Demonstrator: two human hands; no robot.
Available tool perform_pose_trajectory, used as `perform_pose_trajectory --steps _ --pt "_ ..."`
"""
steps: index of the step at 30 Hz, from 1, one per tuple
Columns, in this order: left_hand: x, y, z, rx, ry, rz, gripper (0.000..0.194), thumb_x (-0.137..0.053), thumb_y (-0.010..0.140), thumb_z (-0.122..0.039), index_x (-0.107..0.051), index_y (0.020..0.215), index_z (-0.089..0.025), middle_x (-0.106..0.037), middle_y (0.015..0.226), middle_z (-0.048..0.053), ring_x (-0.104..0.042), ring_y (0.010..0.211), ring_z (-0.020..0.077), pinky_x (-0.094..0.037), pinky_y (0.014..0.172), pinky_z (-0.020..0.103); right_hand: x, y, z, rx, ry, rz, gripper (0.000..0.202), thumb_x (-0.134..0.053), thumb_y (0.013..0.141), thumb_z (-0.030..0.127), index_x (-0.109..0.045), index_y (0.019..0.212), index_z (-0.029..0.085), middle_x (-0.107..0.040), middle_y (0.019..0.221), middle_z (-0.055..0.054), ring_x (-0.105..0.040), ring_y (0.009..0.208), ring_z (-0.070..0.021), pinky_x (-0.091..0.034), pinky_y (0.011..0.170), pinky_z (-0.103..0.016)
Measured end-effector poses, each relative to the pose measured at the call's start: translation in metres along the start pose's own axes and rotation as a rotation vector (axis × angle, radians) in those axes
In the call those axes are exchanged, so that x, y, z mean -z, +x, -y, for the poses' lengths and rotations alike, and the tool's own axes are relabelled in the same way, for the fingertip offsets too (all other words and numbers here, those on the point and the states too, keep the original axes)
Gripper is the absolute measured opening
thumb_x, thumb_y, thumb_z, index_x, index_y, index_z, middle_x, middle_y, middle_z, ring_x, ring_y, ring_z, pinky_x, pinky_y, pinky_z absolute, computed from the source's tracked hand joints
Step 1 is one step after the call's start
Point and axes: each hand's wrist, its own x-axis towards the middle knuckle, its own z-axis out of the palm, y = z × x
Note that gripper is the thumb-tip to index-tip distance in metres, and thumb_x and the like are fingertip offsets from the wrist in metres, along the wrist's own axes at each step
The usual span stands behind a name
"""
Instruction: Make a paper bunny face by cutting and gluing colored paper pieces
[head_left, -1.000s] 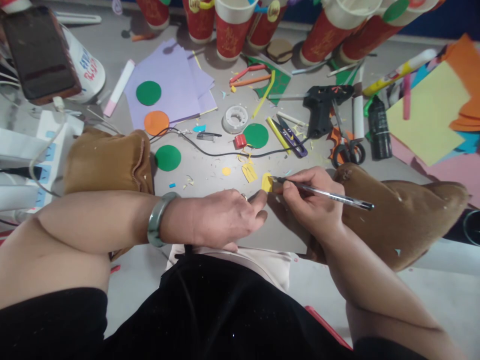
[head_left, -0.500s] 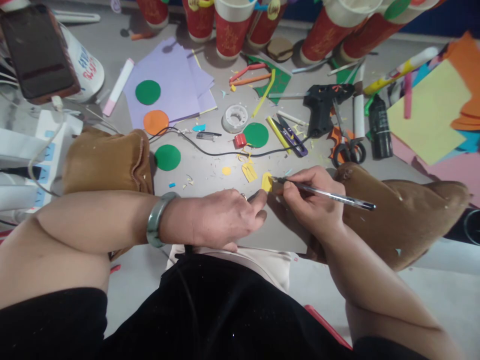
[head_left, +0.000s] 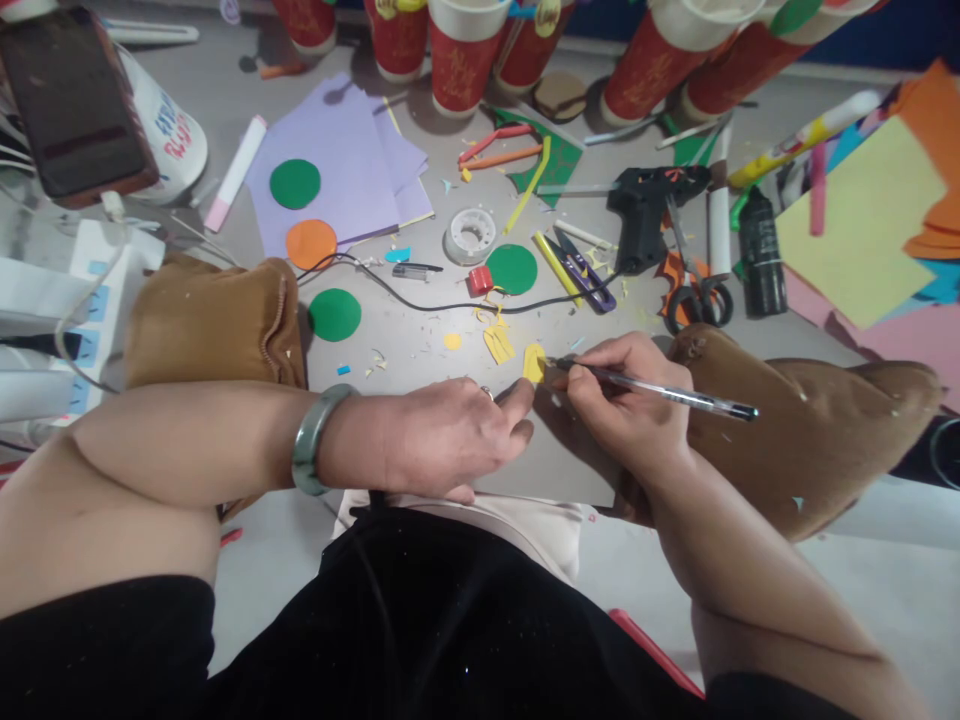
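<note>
At center, right of the midline, a small rounded piece of yellow sheet material lies flat on the gray tabletop. The right hand grips a slender, clear-barreled pen, its dark tip at the piece's right side. The left hand is loosely curled, index fingertip at the piece's lower edge; whether its palm encloses anything cannot be told. Yellow cut scraps lie just above left; a black glue gun occupies the upper right.
</note>
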Motion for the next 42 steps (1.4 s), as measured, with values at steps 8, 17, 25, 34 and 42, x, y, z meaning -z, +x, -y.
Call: perform_pose_trajectory --steps 8,17,25,34,42 --pt "0.0017 0.0005 -0.0001 0.003 -0.005 0.018 0.084 -0.081 0.088 -0.061 -0.060 0.149 -0.007 -0.047 0.166 0.035 -0.072 0.075 0.0177 -0.052 0.063 0.034 0.0008 0.0018 0.0009 0.011 0.006 0.009 0.009 -0.067 0.085 0.023 -0.059 0.083 0.028 -0.070 0.063 0.004 -0.066 0.051 -0.0174 -0.053 0.053 -0.030" --pt "0.0014 0.0009 0.0004 0.008 -0.018 0.031 0.083 -0.080 0.089 -0.060 -0.059 0.151 -0.008 -0.049 0.165 0.033 -0.071 0.073 0.0167 -0.050 0.064 0.034 0.0025 0.0034 0.0041 0.036 0.007 0.017 0.010 -0.064 0.082 0.022 -0.057 0.078 0.028 -0.068 0.060 0.004 -0.064 0.049 -0.0171 -0.052 0.050 -0.030" --pt "0.0019 0.0011 0.0009 0.006 -0.020 0.041 0.081 -0.080 0.089 -0.060 -0.060 0.149 -0.008 -0.052 0.162 0.031 -0.070 0.072 0.0165 -0.050 0.062 0.034 0.0033 0.0040 0.0070 0.051 -0.003 0.009 0.012 -0.064 0.079 0.023 -0.055 0.074 0.028 -0.063 0.055 0.005 -0.057 0.042 -0.0148 -0.047 0.045 -0.028" --pt "0.0007 0.0012 0.0011 0.009 -0.020 0.029 0.079 -0.082 0.088 -0.060 -0.061 0.144 -0.009 -0.054 0.160 0.030 -0.069 0.070 0.0163 -0.049 0.060 0.034 0.0033 0.0034 0.0076 0.032 0.006 0.021 0.012 -0.063 0.077 0.024 -0.054 0.070 0.027 -0.061 0.053 0.004 -0.053 0.041 -0.0138 -0.045 0.044 -0.027" --pt "0.0017 0.0012 0.0008 0.014 -0.023 0.035 0.080 -0.083 0.087 -0.060 -0.061 0.145 -0.009 -0.057 0.157 0.029 -0.068 0.070 0.0161 -0.049 0.059 0.033 0.0019 0.0003 0.0012 0.021 0.009 -0.061 0.010 -0.066 0.083 0.028 -0.059 0.077 0.027 -0.070 0.063 0.001 -0.064 0.049 -0.0173 -0.053 0.050 -0.030"
